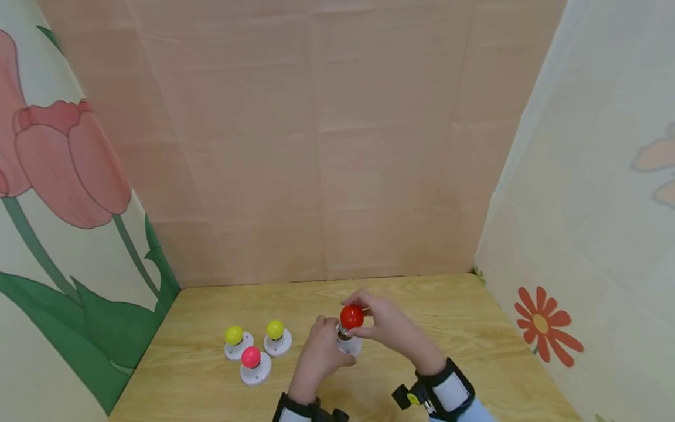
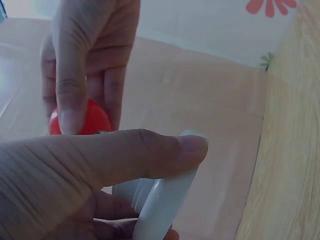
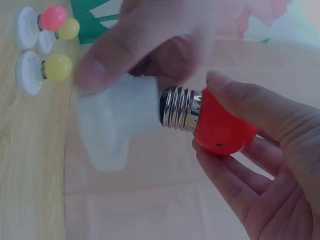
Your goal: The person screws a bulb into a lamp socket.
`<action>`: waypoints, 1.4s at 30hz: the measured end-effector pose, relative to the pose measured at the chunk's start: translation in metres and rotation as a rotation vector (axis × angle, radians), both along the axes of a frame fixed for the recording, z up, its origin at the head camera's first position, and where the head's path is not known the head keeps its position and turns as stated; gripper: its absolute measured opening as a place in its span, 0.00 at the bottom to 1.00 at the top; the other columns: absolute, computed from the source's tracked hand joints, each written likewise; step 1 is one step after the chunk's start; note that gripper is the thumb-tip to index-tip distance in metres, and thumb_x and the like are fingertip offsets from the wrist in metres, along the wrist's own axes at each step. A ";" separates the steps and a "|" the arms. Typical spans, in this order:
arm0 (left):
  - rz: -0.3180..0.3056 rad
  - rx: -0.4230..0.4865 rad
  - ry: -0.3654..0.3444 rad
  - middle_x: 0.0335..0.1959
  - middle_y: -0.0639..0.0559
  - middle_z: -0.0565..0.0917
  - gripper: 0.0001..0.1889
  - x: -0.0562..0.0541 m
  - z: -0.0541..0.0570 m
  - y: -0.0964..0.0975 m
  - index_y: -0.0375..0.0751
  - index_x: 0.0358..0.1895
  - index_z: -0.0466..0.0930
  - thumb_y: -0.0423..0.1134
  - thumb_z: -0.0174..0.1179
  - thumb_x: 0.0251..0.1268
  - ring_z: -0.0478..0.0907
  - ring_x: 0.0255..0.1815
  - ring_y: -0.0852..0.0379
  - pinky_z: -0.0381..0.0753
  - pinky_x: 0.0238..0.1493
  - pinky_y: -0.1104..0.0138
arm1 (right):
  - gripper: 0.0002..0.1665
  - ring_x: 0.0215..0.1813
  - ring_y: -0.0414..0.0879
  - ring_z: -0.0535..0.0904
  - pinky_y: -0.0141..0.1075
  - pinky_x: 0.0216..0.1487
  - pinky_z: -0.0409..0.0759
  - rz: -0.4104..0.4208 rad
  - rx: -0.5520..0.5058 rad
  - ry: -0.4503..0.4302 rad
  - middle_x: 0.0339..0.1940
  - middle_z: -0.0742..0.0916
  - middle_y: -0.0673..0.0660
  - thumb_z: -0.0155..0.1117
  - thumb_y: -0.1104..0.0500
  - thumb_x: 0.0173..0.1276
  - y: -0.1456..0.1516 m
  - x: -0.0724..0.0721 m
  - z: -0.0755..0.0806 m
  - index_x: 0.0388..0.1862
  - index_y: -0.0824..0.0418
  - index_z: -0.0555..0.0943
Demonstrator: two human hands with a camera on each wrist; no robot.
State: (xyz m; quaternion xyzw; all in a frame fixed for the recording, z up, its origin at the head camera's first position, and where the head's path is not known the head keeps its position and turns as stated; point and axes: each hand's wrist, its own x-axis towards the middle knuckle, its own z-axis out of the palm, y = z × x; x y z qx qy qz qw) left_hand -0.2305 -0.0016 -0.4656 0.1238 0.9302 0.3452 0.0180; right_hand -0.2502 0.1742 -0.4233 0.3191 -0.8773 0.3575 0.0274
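Observation:
My right hand [image 1: 389, 326] pinches a red light bulb [image 3: 224, 122] between thumb and fingers. The bulb's silver screw thread [image 3: 178, 108] shows bare, pointing at the mouth of a white lamp socket [image 3: 117, 117]. My left hand [image 1: 325, 350] grips that socket, its thumb [image 2: 165, 152] lying across the round base in the left wrist view. In the right wrist view the thread's end is right at the socket's opening. Both things are held above the wooden table [image 1: 422, 375]. From the left wrist, the thumb hides the bulb's thread.
To the left on the table stand three white sockets with bulbs: a yellow bulb [image 1: 234, 335], another yellow bulb [image 1: 275, 329] and a pink bulb [image 1: 251, 357]. A brown sheet [image 1: 316, 146] hangs behind the table. Flower-printed panels rise at both sides.

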 end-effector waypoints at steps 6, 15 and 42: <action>-0.011 0.040 0.000 0.45 0.45 0.75 0.37 -0.001 -0.001 0.002 0.33 0.54 0.75 0.40 0.80 0.35 0.73 0.44 0.49 0.79 0.49 0.51 | 0.27 0.51 0.45 0.81 0.43 0.54 0.81 0.046 0.002 -0.017 0.53 0.84 0.52 0.73 0.61 0.57 -0.001 0.001 -0.009 0.57 0.56 0.77; -0.013 0.074 0.038 0.45 0.48 0.78 0.36 -0.001 0.000 0.003 0.38 0.55 0.76 0.38 0.80 0.35 0.73 0.47 0.50 0.79 0.51 0.51 | 0.28 0.55 0.48 0.81 0.46 0.54 0.81 0.063 -0.035 -0.027 0.56 0.83 0.53 0.73 0.61 0.58 -0.002 0.000 -0.011 0.59 0.56 0.77; -0.016 0.085 0.111 0.46 0.47 0.79 0.37 0.001 0.003 0.002 0.36 0.55 0.77 0.38 0.80 0.34 0.73 0.48 0.50 0.79 0.51 0.53 | 0.30 0.74 0.51 0.63 0.47 0.68 0.69 0.258 0.019 -0.013 0.74 0.68 0.48 0.61 0.61 0.69 0.009 -0.001 -0.001 0.70 0.50 0.70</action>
